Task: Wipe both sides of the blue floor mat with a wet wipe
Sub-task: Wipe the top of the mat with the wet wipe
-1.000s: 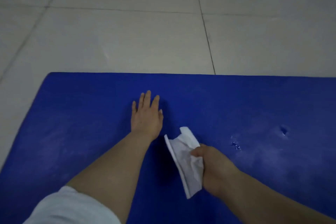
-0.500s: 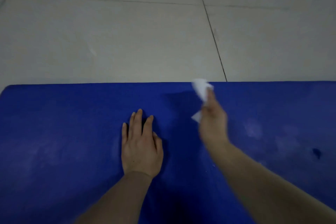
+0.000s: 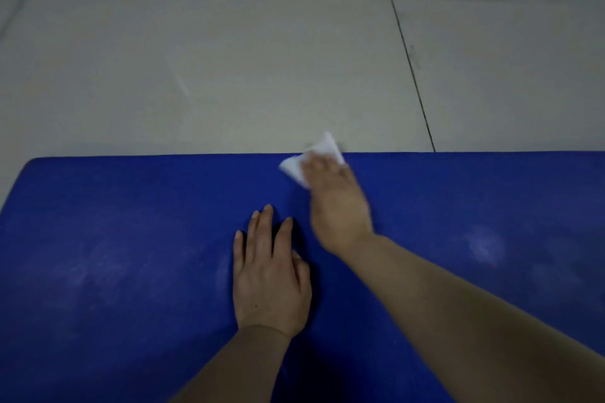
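Head view: dusty-smudged blue mat [image 3: 131, 271], left hand [image 3: 270, 275] flat with straight fingers, right hand [image 3: 337, 203] gripping white wipe [image 3: 296, 168] at far edge.

The person is showing two bare forearms with no sleeve, watch or ring appearing on them, the left hand [image 3: 270, 275] is looking sharp with short plain nails, and the right hand [image 3: 337, 203] is looking blurred.

Left hand [image 3: 270, 275] flat, right hand [image 3: 337, 203] outstretched.
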